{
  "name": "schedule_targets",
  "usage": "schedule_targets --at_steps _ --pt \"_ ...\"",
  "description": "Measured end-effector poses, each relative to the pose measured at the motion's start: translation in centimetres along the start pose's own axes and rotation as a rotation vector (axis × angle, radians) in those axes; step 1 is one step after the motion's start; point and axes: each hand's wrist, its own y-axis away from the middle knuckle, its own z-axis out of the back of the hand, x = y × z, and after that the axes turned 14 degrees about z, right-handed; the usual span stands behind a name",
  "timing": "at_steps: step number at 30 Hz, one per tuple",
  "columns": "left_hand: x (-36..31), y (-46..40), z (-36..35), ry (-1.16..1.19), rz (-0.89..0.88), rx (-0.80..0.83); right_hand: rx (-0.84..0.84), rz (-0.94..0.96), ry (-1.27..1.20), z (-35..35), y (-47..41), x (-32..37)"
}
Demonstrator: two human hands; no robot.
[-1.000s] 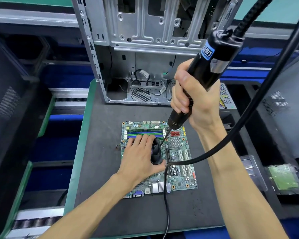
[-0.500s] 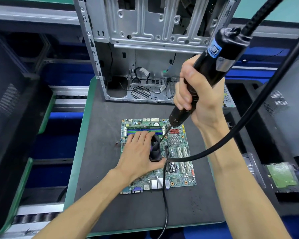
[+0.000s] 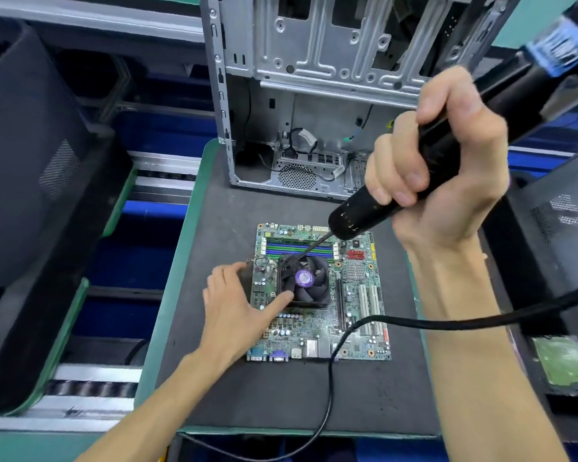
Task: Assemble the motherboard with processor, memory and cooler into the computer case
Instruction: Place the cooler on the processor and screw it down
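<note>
A green motherboard (image 3: pixel 357 315) lies flat on a dark mat (image 3: pixel 281 388). A black cooler fan (image 3: pixel 306 281) with a purple hub sits on it, beside the blue and green memory slots (image 3: pixel 281 246). My right hand (image 3: pixel 441 168) grips a black electric screwdriver (image 3: pixel 357 216); its bit slants down to the cooler's far left corner. My left hand (image 3: pixel 237 305) rests flat on the board's left edge, thumb touching the cooler's near left side. The open metal computer case (image 3: pixel 314 61) stands upright behind the board.
The screwdriver's black cable (image 3: pixel 447 325) loops across the board's right side and off the mat's front edge. A green circuit part (image 3: pixel 563 360) lies in a tray at right. Dark case panels (image 3: pixel 24 145) flank both sides; a roller conveyor (image 3: pixel 90 388) runs at left.
My left hand has slid left off the top of the cooler, uncovering the fan. The right hand and screwdriver rose toward the camera and tilted, the bit shifting to the cooler's far left corner.
</note>
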Motion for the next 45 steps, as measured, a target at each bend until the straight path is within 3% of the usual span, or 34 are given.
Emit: schedule_targets --at_steps 4,9,13,45 --pt "0.2 0.7 -0.3 0.066 0.347 0.213 0.077 -0.086 -0.126 -1.4 0.7 -1.5" --pt "-0.1 0.1 0.1 0.113 0.418 0.327 0.14 -0.163 -0.092 -2.1 1.2 -2.9" --pt "-0.4 0.6 0.6 0.198 0.476 0.326 0.168 -0.196 -0.103 -2.1 1.5 -3.8" --pt "0.1 0.7 -0.1 0.243 0.481 0.282 0.164 -0.197 -0.074 -1.5 2.5 -4.4"
